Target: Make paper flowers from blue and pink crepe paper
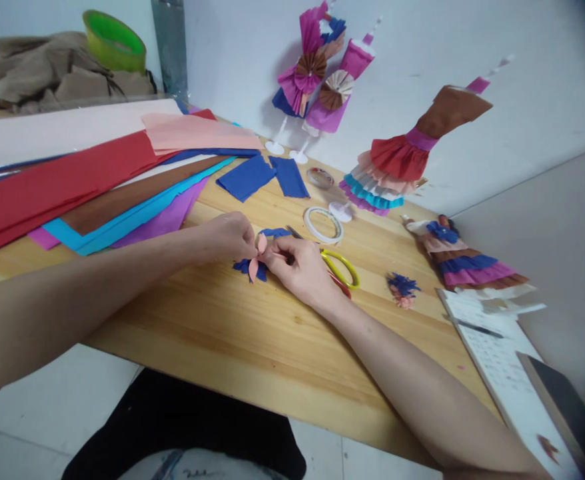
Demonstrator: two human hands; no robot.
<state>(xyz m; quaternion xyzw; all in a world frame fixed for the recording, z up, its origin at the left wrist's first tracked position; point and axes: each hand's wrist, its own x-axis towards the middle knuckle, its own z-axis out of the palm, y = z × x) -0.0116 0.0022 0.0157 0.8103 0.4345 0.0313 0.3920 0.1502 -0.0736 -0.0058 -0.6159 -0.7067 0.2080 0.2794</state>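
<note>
Wooden table [212,333] carries all items. Coloured paper sheets [72,180] fan out at its far left corner; a paper dress model [402,160] stands at the far edge. Yellow-handled scissors [340,267] lie just beside the right hand [302,270]. Near the table's middle, left hand [230,235] and right hand pinch a small pink-and-blue paper flower [256,260] between narrowed fingertips; which fingers grip which petal is hard to make out.
</note>
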